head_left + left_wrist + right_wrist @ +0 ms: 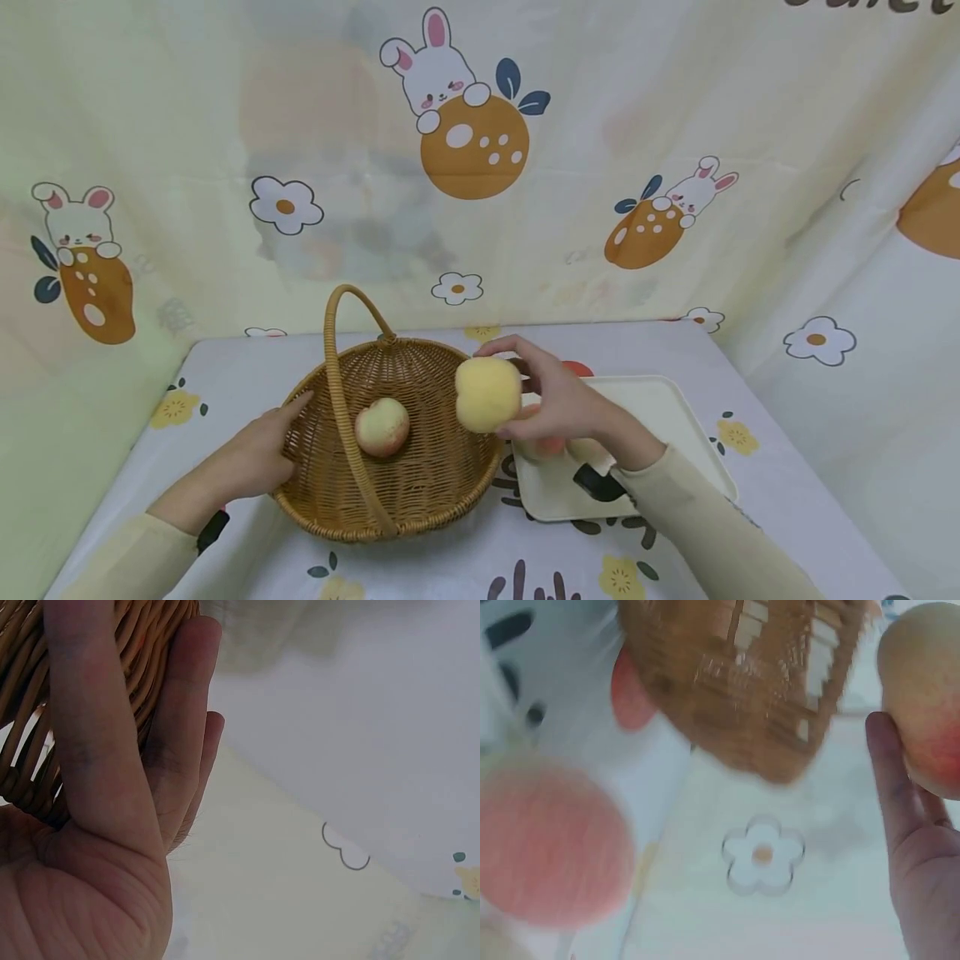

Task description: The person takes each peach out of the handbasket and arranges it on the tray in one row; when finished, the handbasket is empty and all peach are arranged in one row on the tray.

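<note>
A brown wicker basket (450,492) with a tall arched handle (335,358) stands on the table, and one pale peach (382,427) lies inside it. My left hand (258,454) holds the basket's left side; in the left wrist view its fingers (101,735) lie against the woven wall. Over the basket's right rim, my right hand (558,396) grips a yellow peach (487,394) between thumb and fingers. The right wrist view shows the red blush on this held peach (930,697).
To the right of the basket lies a cream tray (697,442) with several fruits, partly hidden under my right arm. A blurred pinkish fruit (551,844) shows in the right wrist view. A printed curtain (577,225) hangs behind the table.
</note>
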Demonstrator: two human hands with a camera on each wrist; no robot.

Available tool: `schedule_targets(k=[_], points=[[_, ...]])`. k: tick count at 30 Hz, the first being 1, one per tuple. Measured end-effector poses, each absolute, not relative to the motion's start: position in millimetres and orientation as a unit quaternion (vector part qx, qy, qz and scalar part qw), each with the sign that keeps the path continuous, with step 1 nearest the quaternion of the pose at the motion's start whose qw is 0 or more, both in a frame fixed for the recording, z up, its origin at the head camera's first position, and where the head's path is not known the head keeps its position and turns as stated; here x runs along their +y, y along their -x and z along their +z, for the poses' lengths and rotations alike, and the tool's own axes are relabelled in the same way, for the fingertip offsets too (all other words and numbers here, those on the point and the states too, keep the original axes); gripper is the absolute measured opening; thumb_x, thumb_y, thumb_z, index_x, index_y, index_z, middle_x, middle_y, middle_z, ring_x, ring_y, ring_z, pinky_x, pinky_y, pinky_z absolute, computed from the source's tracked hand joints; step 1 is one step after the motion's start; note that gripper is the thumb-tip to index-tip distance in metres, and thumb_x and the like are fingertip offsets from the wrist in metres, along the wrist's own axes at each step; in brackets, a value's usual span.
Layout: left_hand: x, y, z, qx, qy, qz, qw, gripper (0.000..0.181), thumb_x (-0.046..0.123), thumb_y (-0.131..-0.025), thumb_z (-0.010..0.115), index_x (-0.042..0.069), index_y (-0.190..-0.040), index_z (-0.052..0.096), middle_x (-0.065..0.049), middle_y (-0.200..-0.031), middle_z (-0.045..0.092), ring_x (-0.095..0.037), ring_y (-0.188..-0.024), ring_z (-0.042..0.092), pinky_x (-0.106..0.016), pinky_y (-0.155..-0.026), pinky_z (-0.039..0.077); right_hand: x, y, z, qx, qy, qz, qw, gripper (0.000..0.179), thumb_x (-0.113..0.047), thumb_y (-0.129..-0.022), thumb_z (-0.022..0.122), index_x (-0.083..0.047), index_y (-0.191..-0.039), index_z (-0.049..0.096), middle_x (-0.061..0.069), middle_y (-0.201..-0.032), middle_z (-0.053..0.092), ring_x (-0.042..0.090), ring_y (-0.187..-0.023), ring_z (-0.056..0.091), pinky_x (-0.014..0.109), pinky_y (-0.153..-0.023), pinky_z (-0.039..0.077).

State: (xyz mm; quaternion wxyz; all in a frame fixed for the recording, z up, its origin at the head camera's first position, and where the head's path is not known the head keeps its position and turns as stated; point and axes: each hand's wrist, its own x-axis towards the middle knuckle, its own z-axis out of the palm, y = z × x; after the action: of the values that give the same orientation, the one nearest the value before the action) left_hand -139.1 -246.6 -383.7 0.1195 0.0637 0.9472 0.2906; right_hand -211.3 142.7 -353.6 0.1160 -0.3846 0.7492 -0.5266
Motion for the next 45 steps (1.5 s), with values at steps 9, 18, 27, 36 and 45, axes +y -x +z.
schedule_targets(k=[9, 18, 27, 36, 45], points=[[-246, 140, -383, 0.949, -0.065, 0.285, 0.122, 0.089, -0.016, -0.072, 0.062, -0.011, -0.153, 0.025, -0.047, -0.138, 0.038, -0.052, -0.112, 0.054, -0.045, -0.068, 0.056, 226, 220, -358, 0.721, 0.369, -0.582, 0.072, 0.077, 0.011, -0.073, 0.075, 0.000, -0.141, 0.042, 0.015, -0.136, 0.050, 0.027, -0.116, 0.057, 0.033, -0.094, 0.052], [-246, 140, -382, 0.949, -0.066, 0.285, 0.121, 0.090, -0.016, -0.072, 0.061, -0.011, -0.154, 0.025, -0.048, -0.138, 0.038, -0.052, -0.112, 0.054, -0.043, -0.066, 0.056, 287, 221, -362, 0.773, 0.305, -0.556, 0.028, 0.075, 0.015, -0.074, 0.074, 0.002, -0.141, 0.043, 0.008, -0.132, 0.055, 0.020, -0.113, 0.056, 0.026, -0.092, 0.051], [-247, 139, -384, 0.948, -0.068, 0.288, 0.118, 0.090, -0.016, -0.072, 0.061, -0.011, -0.154, 0.025, -0.048, -0.137, 0.038, -0.053, -0.112, 0.054, -0.045, -0.067, 0.056, 327, 228, -382, 0.872, 0.224, -0.431, 0.059, 0.072, -0.004, -0.078, 0.081, -0.008, -0.142, 0.049, 0.009, -0.129, 0.054, 0.026, -0.101, 0.058, 0.035, -0.079, 0.055], [-246, 139, -384, 0.949, -0.070, 0.283, 0.119, 0.090, -0.016, -0.071, 0.061, -0.011, -0.154, 0.025, -0.048, -0.137, 0.038, -0.054, -0.113, 0.054, -0.045, -0.068, 0.056, 345, 228, -417, 0.902, 0.197, -0.351, 0.155, 0.078, -0.014, -0.072, 0.084, -0.007, -0.141, 0.049, 0.015, -0.133, 0.053, 0.030, -0.104, 0.057, 0.038, -0.078, 0.053], [-244, 140, -382, 0.950, -0.062, 0.281, 0.125, 0.090, -0.016, -0.072, 0.060, -0.010, -0.154, 0.024, -0.047, -0.137, 0.038, -0.051, -0.110, 0.055, -0.044, -0.067, 0.055, 338, 226, -424, 0.910, 0.188, -0.332, 0.163, 0.074, -0.022, -0.073, 0.087, -0.012, -0.138, 0.055, 0.015, -0.138, 0.050, 0.033, -0.113, 0.057, 0.041, -0.086, 0.052]])
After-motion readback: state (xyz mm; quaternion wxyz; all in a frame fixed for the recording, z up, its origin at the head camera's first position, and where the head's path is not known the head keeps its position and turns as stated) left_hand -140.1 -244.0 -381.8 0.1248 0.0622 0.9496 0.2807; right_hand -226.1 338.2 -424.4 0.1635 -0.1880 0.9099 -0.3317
